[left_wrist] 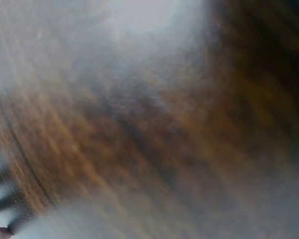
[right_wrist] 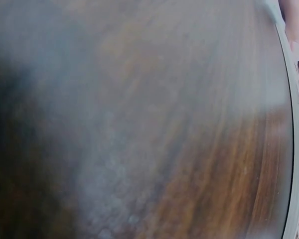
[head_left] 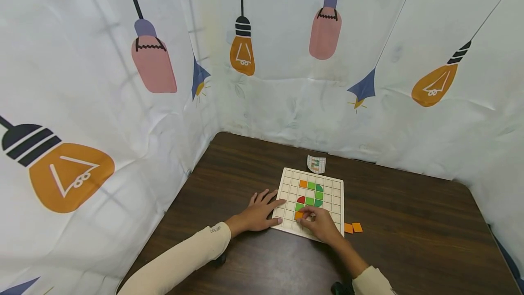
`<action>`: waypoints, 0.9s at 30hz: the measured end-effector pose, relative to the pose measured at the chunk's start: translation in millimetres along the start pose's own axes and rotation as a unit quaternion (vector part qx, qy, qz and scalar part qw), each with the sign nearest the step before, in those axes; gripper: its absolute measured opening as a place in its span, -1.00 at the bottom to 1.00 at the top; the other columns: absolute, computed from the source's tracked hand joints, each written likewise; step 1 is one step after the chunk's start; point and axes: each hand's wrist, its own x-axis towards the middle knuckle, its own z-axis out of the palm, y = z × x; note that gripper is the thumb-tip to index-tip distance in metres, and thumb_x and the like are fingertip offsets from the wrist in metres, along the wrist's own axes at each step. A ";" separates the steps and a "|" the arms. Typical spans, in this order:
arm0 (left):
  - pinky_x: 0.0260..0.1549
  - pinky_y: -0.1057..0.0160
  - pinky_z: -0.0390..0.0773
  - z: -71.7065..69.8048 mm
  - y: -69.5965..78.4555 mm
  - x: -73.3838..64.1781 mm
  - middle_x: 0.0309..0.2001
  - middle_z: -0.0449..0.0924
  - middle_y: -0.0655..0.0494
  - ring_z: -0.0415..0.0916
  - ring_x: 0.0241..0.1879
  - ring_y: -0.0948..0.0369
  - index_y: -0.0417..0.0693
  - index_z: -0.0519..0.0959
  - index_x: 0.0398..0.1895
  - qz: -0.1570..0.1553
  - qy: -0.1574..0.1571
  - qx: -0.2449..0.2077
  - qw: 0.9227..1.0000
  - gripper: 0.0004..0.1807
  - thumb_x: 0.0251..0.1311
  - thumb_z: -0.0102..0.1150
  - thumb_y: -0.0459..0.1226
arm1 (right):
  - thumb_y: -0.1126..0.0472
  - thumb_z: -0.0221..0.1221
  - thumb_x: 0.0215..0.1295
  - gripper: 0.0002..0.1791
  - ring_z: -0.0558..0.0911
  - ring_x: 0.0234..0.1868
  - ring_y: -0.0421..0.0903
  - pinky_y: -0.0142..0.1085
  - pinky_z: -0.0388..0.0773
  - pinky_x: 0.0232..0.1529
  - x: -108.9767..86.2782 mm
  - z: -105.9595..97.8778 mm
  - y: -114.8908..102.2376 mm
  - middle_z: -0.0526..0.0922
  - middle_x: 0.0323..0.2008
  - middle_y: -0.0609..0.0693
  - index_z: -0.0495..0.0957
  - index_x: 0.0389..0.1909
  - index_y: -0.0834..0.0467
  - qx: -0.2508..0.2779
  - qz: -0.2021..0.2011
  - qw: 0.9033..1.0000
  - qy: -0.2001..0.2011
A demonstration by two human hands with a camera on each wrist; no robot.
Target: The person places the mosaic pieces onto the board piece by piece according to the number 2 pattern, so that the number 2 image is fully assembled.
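A pale gridded board [head_left: 333,188] lies on the table, with green, red and orange tiles set in its squares. Fingers spread, my left hand [head_left: 257,213] rests across the board's left edge. Over the lower part of the board, my right hand [head_left: 321,224] pinches an orange square tile [head_left: 299,216] just below a green tile [head_left: 299,206]. A red quarter-round tile [head_left: 301,199] sits above that green one. Only a sliver of the right fingers [right_wrist: 292,30] enters the right wrist view, beside the board's edge. The left wrist view shows mostly blurred tabletop.
Two loose orange tiles [head_left: 353,227] lie just right of the board. A small paper card [head_left: 316,164] with a coloured grid pattern stands behind it. The dark wooden table [head_left: 409,222] meets white printed cloth walls [head_left: 278,104] at the back and left.
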 end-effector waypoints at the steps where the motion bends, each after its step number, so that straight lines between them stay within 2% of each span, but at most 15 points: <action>1: 0.38 -0.41 -0.04 0.2 -0.2 0.1 0.60 -0.02 -0.03 -0.12 0.57 -0.18 0.30 0.22 0.54 0.000 0.001 0.000 1.000 -0.31 0.42 -0.01 0.21 | 0.32 0.42 0.14 -0.81 0.37 -0.60 -0.31 -0.44 0.34 -0.57 0.0 0.2 -0.4 0.61 -0.46 -0.16 0.72 -0.20 0.13 -0.005 0.000 1.000 0.001; 14: 0.38 -0.41 -0.04 1.4 -1.4 0.7 0.61 -0.03 -0.01 -0.12 0.57 -0.17 0.32 0.21 0.55 -0.001 -0.001 -0.001 1.000 -0.31 0.41 -0.01 0.22 | 0.30 0.46 0.11 -0.81 0.38 -0.54 -0.29 -0.42 0.35 -0.48 0.7 1.6 -5.2 0.56 -0.48 -0.20 0.71 -0.25 0.09 -0.035 0.023 0.999 0.012; 27: 0.39 -0.40 -0.04 2.1 -1.2 1.0 0.61 -0.04 0.02 -0.13 0.58 -0.15 0.36 0.19 0.55 -0.007 -0.006 0.007 1.000 -0.30 0.41 -0.02 0.24 | 0.28 0.47 0.11 -0.83 0.40 -0.49 -0.26 -0.40 0.34 -0.41 1.5 1.9 -5.6 0.55 -0.50 -0.23 0.72 -0.28 0.07 -0.055 0.020 0.998 0.008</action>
